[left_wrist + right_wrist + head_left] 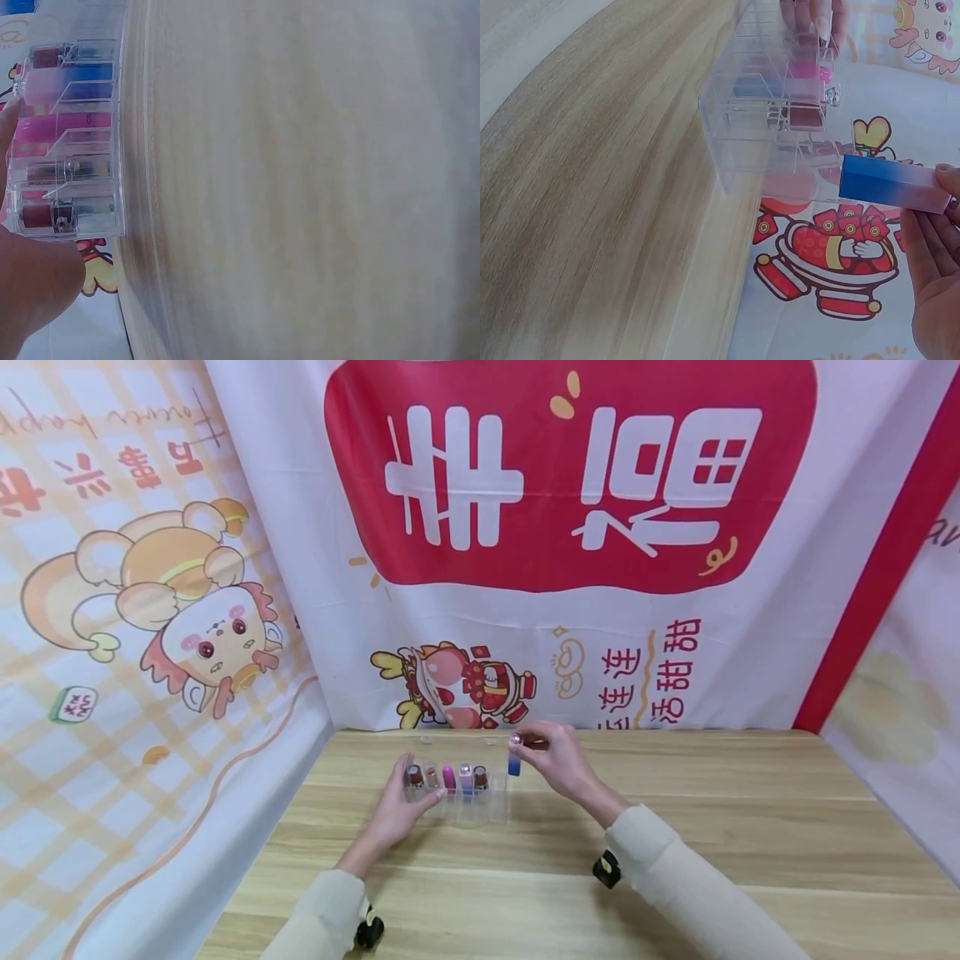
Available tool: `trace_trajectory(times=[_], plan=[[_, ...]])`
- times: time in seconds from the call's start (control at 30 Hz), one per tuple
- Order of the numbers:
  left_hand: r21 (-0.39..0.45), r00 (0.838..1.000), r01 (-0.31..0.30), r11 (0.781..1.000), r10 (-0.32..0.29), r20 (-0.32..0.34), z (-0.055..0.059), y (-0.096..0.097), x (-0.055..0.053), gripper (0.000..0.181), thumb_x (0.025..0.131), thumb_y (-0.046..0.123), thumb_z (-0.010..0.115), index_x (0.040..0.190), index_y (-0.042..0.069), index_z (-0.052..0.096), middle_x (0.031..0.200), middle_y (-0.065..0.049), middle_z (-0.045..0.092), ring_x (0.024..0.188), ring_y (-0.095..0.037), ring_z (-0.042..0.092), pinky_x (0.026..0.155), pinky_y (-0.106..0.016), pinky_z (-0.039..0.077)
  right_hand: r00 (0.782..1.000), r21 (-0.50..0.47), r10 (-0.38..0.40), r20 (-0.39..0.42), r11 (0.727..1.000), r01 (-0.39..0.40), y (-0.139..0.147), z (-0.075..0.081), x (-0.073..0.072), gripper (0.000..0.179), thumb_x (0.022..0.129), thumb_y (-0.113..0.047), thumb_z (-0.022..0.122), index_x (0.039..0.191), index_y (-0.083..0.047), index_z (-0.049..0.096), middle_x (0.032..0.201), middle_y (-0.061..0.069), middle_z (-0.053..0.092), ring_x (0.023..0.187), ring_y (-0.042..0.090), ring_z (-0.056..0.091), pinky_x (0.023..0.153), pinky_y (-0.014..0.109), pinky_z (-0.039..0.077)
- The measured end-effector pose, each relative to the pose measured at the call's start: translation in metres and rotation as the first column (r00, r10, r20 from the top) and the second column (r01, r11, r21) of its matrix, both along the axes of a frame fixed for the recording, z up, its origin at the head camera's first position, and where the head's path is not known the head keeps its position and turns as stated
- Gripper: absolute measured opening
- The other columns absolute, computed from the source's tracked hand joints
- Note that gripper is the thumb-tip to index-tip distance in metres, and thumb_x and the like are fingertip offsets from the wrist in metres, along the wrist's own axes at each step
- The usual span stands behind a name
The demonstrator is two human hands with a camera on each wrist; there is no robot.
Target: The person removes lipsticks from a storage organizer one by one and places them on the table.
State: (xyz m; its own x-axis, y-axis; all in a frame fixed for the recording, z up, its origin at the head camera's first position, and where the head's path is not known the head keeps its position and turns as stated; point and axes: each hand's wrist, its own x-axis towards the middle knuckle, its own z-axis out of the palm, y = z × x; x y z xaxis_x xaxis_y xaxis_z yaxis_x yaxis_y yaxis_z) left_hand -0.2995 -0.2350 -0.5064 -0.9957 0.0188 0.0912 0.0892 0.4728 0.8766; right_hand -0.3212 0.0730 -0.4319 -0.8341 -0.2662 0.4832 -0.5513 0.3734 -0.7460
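Observation:
A clear lipstick organizer stands on the wooden table near the back cloth. My left hand grips its left end, the thumb at the front. Several lipsticks stand in its slots: a bright pink one, a pink-and-blue one, a slim one and dark-tinted ones among them. Just past the organizer's right end, my right hand pinches another pink-and-blue lipstick by its pink end. Its blue end points down, close beside the right-hand slots, which hold no lipstick.
The wooden table spreads in front and to both sides. A white cloth with a red print hangs right behind the organizer, and a checked cloth hangs along the left. A black wrist device shows below the right sleeve.

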Motion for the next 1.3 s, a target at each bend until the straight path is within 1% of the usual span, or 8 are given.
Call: trace_trajectory(times=[0.17, 0.33, 0.53, 0.77, 1.03, 1.3], plan=[[0.010, 1.000, 0.002, 1.000, -0.002, -0.002, 0.000, 0.000, 0.000, 0.113, 0.085, 0.043, 0.082, 0.166, 0.017, 0.007, 0.170, -0.014, 0.017, 0.154, -0.038, 0.019, 0.125, -0.057, 0.018, 1.000, 0.022, -0.013, 0.023, 1.000, 0.012, 0.002, -0.001, -0.001, 0.017, 0.092, -0.015, 0.078, 0.109, -0.012, 0.077, 0.101, 0.000, 0.075, 0.091, 0.014, 0.072, 0.083, 0.025, 0.062], [0.012, 1.000, 0.006, 1.000, -0.006, 0.001, 0.000, -0.001, 0.001, 0.114, 0.085, 0.044, 0.082, 0.166, 0.017, 0.007, 0.170, -0.014, 0.017, 0.154, -0.038, 0.019, 0.125, -0.057, 0.018, 0.999, 0.032, -0.030, 0.042, 0.999, 0.028, 0.004, -0.004, 0.000, 0.019, 0.091, -0.014, 0.078, 0.110, -0.011, 0.077, 0.102, 0.001, 0.075, 0.092, 0.015, 0.072, 0.083, 0.027, 0.062], [0.010, 1.000, 0.009, 1.000, -0.009, 0.001, -0.001, -0.001, 0.000, 0.114, 0.085, 0.044, 0.082, 0.166, 0.017, 0.006, 0.170, -0.015, 0.017, 0.154, -0.038, 0.020, 0.125, -0.057, 0.018, 0.999, 0.026, -0.037, 0.033, 0.999, 0.036, 0.005, -0.007, 0.000, 0.019, 0.091, -0.013, 0.079, 0.109, -0.010, 0.077, 0.100, 0.002, 0.076, 0.090, 0.015, 0.073, 0.082, 0.025, 0.062], [0.008, 1.000, 0.009, 1.000, -0.009, 0.002, -0.001, -0.001, -0.001, 0.114, 0.085, 0.044, 0.082, 0.166, 0.018, 0.006, 0.170, -0.013, 0.016, 0.154, -0.038, 0.019, 0.125, -0.056, 0.018, 0.999, 0.016, -0.030, 0.030, 0.999, 0.029, 0.007, -0.010, -0.001, 0.017, 0.090, -0.012, 0.079, 0.107, -0.008, 0.077, 0.100, 0.004, 0.076, 0.090, 0.017, 0.073, 0.081, 0.024, 0.062], [0.004, 1.000, 0.006, 1.000, -0.006, 0.002, -0.001, -0.001, -0.002, 0.113, 0.085, 0.043, 0.082, 0.166, 0.017, 0.008, 0.170, -0.014, 0.018, 0.154, -0.038, 0.020, 0.125, -0.056, 0.018, 0.998, 0.019, -0.033, 0.051, 0.999, 0.032, 0.009, -0.015, -0.002, 0.016, 0.092, -0.014, 0.078, 0.108, -0.011, 0.078, 0.100, 0.002, 0.075, 0.088, 0.015, 0.073, 0.079, 0.023, 0.062], [-0.002, 1.000, 0.006, 1.000, -0.006, 0.005, -0.001, -0.001, -0.002, 0.111, 0.086, 0.040, 0.082, 0.165, 0.017, 0.007, 0.170, -0.014, 0.018, 0.154, -0.038, 0.020, 0.125, -0.056, 0.019, 0.999, 0.014, -0.006, 0.032, 1.000, 0.005, 0.010, -0.020, -0.005, 0.014, 0.091, -0.012, 0.079, 0.104, -0.013, 0.078, 0.096, 0.000, 0.075, 0.085, 0.014, 0.073, 0.077, 0.023, 0.062]])
